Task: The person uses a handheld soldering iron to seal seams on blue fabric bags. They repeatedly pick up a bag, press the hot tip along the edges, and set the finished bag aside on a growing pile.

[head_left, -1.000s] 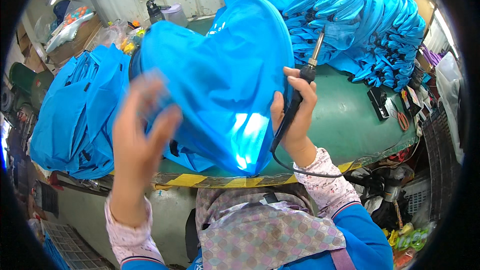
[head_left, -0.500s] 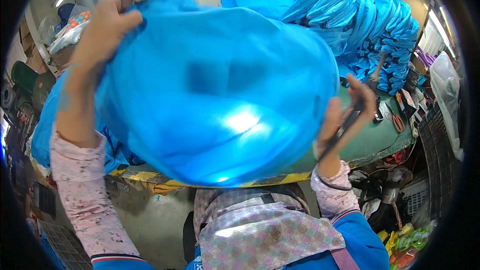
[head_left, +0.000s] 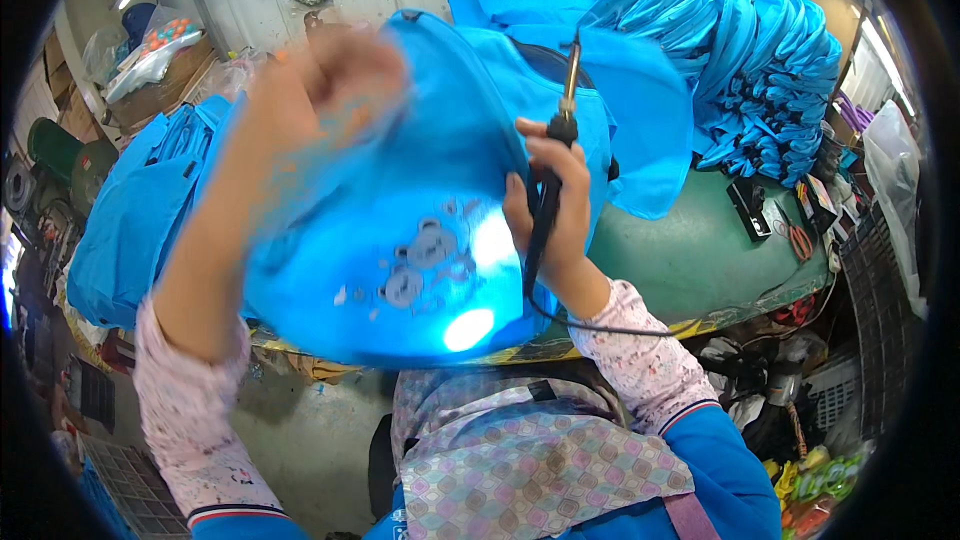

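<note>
In my right hand [head_left: 562,205] I grip a soldering iron [head_left: 569,92], its metal tip pointing up and away and its dark cord looping down past my wrist. Over the bench, in front of me, is a round-edged bright blue fabric piece [head_left: 420,315] with a grey bear print [head_left: 432,243] on its glossy face. My left hand [head_left: 345,70] is at its upper left, smeared by motion, so its fingers and any hold on the fabric cannot be made out. My right fingers are beside the fabric's raised fold.
A big stack of blue fabric pieces [head_left: 765,70] fills the back right; more blue fabric [head_left: 130,240] lies at the left. On the green bench top [head_left: 680,250] sit a small black box [head_left: 748,208] and orange-handled scissors [head_left: 800,242]. A clear plastic bag [head_left: 890,200] hangs at right.
The blue fabric has turned and tilted, bringing the bear print into view. My right hand has moved left with the soldering iron, now upright. My left hand has moved right and slightly down.
</note>
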